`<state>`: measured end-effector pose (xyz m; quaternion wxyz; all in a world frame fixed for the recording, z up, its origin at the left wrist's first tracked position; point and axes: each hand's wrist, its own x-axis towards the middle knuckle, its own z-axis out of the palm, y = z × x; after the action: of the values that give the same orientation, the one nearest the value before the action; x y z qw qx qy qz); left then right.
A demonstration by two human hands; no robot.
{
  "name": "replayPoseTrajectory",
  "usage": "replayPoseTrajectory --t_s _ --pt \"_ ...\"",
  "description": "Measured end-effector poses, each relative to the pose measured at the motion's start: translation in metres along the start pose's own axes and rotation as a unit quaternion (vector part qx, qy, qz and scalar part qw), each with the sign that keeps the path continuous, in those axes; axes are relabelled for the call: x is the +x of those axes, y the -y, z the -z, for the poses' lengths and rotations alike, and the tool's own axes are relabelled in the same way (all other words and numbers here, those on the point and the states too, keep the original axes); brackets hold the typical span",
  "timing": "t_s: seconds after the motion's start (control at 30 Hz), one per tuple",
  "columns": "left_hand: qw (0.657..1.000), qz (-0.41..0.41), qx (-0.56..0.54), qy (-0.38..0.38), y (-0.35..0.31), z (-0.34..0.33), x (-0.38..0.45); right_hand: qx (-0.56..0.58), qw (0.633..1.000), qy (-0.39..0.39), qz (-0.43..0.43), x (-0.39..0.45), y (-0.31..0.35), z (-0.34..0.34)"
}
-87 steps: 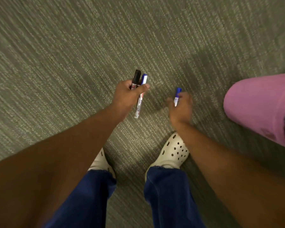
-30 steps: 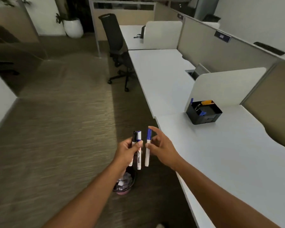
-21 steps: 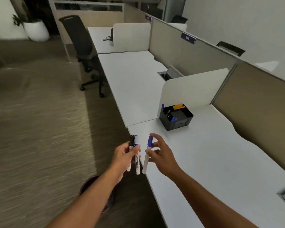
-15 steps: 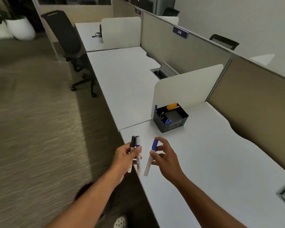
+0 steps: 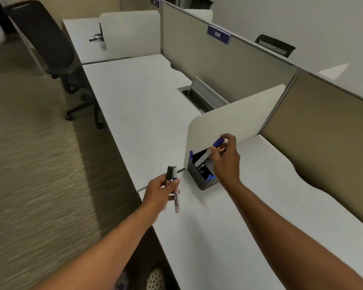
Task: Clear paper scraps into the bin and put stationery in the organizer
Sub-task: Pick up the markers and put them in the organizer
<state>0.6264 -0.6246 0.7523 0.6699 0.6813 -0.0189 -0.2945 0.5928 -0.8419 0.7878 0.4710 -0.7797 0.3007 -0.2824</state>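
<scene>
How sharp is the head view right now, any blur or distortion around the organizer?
Head view: carpet at left is streaked with motion blur; the organizer and both hands, left and right, are fairly sharp, and print shows on a left-hand marker. Wide-angle bending curves the desk edges. Lighting even, no glare.

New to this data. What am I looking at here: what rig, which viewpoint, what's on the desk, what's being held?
No robot: a person works with bare hands, filmed by one wide-angle camera on their head looking forward and down, so both forearms reach in from the bottom. On the white desk a black organizer stands against a cream divider panel, already holding some stationery. The right hand is lowering a blue-capped whiteboard marker into it, tip end down. The left hand holds two more markers near the desk edge, one black-capped, one blue-capped.
</scene>
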Motion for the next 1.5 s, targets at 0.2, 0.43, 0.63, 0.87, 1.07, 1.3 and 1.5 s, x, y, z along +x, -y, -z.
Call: replayPoseTrajectory --t_s 0.2,0.43,0.63,0.87,1.07,1.3,1.5 --pt "1.000 0.001 0.012 0.004 -0.007 0.005 0.046 -0.113 0.991 0.060 0.038 0.057 -0.037 -0.032" --pt "1.000 0.003 -0.003 0.000 -0.002 0.016 0.072 -0.200 0.966 0.158 0.038 0.068 -0.071 -0.057" --pt "1.000 0.005 -0.015 -0.004 0.007 0.023 0.083 -0.219 0.957 0.192 0.003 0.074 -0.074 -0.076" --pt "1.000 0.012 -0.009 0.012 0.013 0.012 0.089 -0.091 0.977 0.156 -0.114 0.090 -0.053 -0.070" --pt "1.000 -0.005 0.005 0.028 0.011 -0.007 0.093 -0.085 0.991 0.102 -0.005 0.047 -0.035 -0.059" --pt "0.993 -0.058 0.077 0.061 0.014 -0.027 0.095 -0.063 0.966 0.250 -0.002 0.007 -0.038 -0.051" --pt "0.996 -0.036 0.080 -0.001 0.018 -0.024 0.096 0.016 0.993 0.108 -0.042 0.038 -0.034 -0.032"
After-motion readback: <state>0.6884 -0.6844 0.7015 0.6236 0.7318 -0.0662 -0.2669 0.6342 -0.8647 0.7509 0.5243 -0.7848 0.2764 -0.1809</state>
